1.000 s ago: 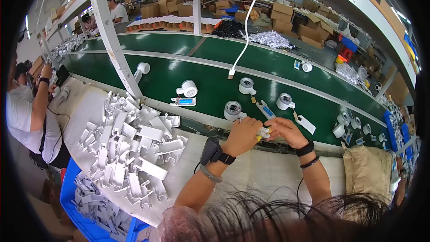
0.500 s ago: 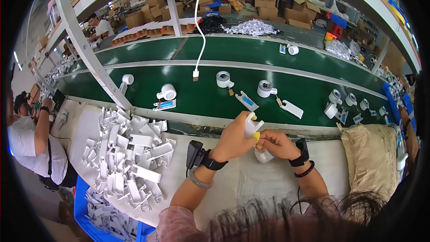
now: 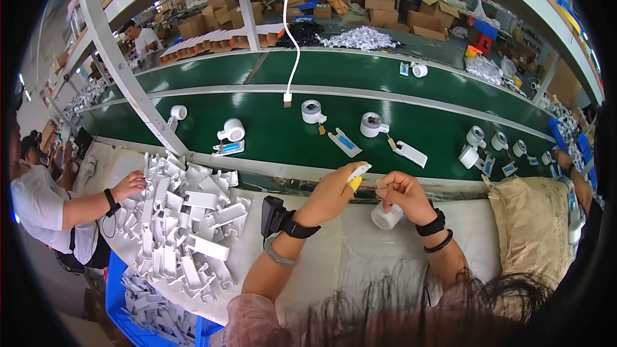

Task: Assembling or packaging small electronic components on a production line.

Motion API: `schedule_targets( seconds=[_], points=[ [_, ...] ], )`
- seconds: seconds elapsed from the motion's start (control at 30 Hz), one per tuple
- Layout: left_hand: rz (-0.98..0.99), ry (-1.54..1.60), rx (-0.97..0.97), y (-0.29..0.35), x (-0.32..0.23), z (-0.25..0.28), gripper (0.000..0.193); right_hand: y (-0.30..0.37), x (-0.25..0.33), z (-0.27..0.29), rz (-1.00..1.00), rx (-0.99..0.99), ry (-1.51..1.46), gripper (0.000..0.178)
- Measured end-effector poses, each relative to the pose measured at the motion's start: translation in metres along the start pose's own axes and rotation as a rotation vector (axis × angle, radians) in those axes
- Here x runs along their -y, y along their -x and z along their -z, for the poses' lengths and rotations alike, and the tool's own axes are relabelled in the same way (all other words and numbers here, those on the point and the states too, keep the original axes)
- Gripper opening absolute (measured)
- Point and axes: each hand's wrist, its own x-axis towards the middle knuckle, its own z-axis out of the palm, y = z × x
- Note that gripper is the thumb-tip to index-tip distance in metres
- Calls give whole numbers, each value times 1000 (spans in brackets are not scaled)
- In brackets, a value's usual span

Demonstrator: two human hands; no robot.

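Observation:
My left hand (image 3: 328, 198) is closed around a white plastic handle piece (image 3: 360, 171), mostly hidden by the fingers. Yellow covers show on its fingertips. To its right my right hand (image 3: 406, 196) is closed, thumb and fingers bent together. Directly under those fingers is a small white round fan head (image 3: 387, 217) with a perforated face; it appears held by the hand, though the grip is partly hidden. Both hands are over the pale worktop (image 3: 360, 254), apart from each other, just in front of the belt.
A green conveyor belt (image 3: 270, 135) carries white round heads joined to handles, some showing blue cells. White handle pieces (image 3: 186, 218) are heaped at left, where a co-worker's hand (image 3: 132, 185) touches them. A blue bin (image 3: 119, 295), a brown sack (image 3: 530, 231) and a hanging white cable (image 3: 295, 58) surround the worktop.
My hands have drawn apart, the right moving right with the fan head. The belt's parts have shifted left. A co-worker's arm at left has reached out to the heap.

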Motion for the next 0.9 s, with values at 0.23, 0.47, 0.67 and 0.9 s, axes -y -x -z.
schedule_targets(
  seconds=[0.23, 0.47, 0.67, 0.9],
  points=[
    [28, 111, 105, -4, -11, -2, 40, 9, 7, 21, -72, 321, 117, 14],
    [-76, -220, -92, 0, -8, -16, 28, 13, 9, -2, -34, 147, 567, 2],
    [276, 491, -84, -4, -3, -28, 23, 9, -5, -16, 694, -493, 1029, 13],
    [151, 424, -25, -2, -11, -31, 29, 6, -9, -22, 832, -463, 922, 16]
  ],
)
